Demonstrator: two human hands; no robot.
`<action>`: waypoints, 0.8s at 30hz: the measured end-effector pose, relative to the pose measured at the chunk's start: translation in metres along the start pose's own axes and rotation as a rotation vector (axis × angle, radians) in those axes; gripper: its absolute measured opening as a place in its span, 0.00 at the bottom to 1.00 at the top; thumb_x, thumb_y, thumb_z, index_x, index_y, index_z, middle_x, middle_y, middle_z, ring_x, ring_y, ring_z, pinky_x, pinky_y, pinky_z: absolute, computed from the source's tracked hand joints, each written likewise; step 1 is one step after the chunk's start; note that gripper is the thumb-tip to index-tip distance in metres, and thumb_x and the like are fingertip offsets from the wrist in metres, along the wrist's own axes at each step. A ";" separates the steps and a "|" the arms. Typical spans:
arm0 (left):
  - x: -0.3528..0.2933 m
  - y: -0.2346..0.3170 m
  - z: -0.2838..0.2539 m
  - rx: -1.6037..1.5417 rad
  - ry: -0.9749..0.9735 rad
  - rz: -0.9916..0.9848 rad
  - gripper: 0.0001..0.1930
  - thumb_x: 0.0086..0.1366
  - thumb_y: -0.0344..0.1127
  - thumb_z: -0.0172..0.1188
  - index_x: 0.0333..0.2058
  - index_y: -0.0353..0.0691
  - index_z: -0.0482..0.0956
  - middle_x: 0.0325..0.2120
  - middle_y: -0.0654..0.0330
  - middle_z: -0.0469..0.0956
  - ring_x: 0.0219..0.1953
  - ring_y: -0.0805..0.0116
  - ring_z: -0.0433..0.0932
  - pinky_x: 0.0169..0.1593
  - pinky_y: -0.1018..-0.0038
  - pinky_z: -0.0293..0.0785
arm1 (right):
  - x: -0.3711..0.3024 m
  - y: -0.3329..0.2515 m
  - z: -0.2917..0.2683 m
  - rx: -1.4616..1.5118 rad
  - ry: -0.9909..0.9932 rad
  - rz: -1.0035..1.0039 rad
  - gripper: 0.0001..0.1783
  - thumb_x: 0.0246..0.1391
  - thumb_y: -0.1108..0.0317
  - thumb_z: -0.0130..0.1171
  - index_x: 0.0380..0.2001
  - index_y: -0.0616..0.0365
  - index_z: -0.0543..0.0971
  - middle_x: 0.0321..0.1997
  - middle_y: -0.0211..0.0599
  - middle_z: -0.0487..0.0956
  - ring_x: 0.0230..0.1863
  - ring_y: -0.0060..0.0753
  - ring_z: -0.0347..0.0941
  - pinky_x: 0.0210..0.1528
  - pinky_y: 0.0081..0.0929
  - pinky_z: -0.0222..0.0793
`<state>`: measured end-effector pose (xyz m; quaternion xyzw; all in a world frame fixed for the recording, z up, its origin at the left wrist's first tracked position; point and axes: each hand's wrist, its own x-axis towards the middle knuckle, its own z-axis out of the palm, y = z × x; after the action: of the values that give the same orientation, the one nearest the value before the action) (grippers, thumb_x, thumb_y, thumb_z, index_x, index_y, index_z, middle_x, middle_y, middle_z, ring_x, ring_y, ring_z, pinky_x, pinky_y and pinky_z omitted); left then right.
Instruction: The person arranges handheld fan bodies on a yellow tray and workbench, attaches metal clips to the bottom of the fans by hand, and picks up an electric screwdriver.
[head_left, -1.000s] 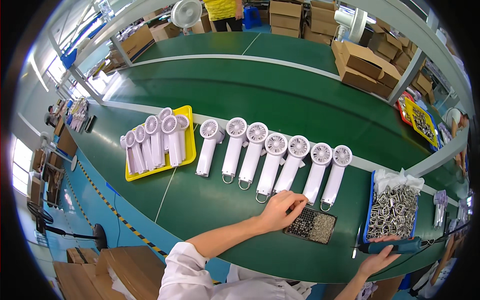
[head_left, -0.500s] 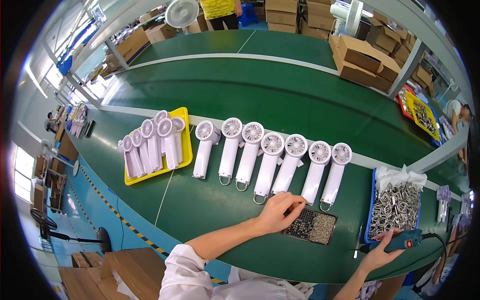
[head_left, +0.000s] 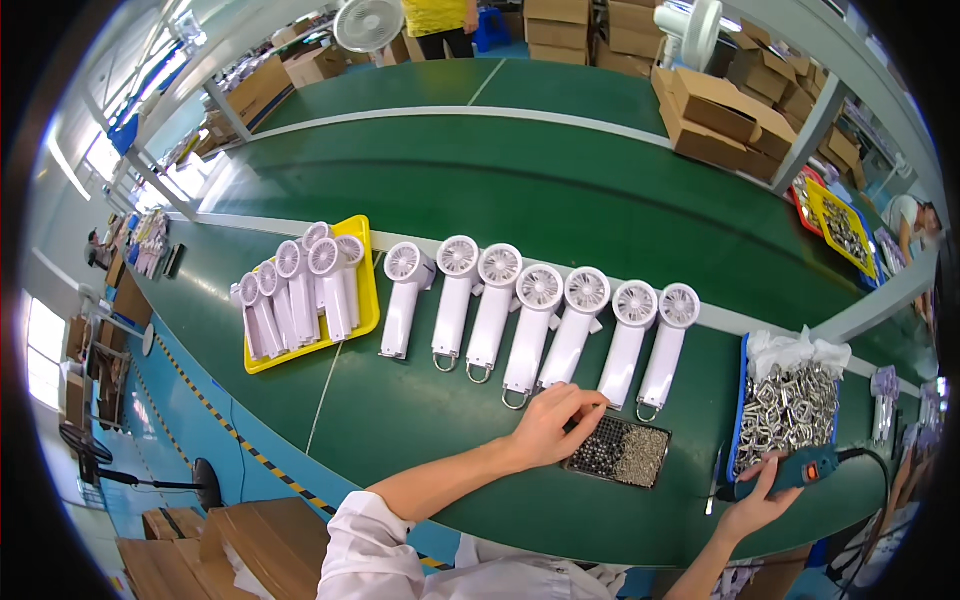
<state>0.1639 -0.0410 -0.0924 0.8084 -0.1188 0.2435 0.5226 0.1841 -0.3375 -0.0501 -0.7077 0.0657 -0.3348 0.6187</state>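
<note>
My left hand is closed in a pinch at the lower ends of two white handheld fans, beside the handle of one fan. Whatever its fingertips hold is too small to make out. Several such fans lie in a row, some with a metal loop at the handle's end. Just below that hand is a shallow dark tray of dark beads and small pale metal bits. My right hand grips a teal electric screwdriver, its bit pointing left, near a blue tray heaped with metal clasps.
More fans lie in a yellow tray at the left. A thin metal tool rests left of the screwdriver. The screwdriver's cord runs off to the right. Beyond the table's pale rail lies a green belt, with an open carton far right.
The view has shifted slightly. My left hand keeps its pinch at the fan ends, and the screwdriver in my right hand has lifted and tilted slightly.
</note>
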 end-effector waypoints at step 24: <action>0.004 0.004 0.000 0.127 -0.022 0.104 0.08 0.57 0.22 0.61 0.35 0.38 0.78 0.21 0.61 0.73 0.24 0.62 0.71 0.33 0.68 0.64 | 0.009 -0.053 0.015 0.379 0.005 0.087 0.07 0.61 0.73 0.50 0.40 0.63 0.66 0.17 0.37 0.68 0.10 0.25 0.61 0.12 0.24 0.59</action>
<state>0.1657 -0.0424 -0.0870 0.8353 -0.1504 0.2684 0.4557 0.1818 -0.3178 0.0019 -0.5742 0.0335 -0.3161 0.7545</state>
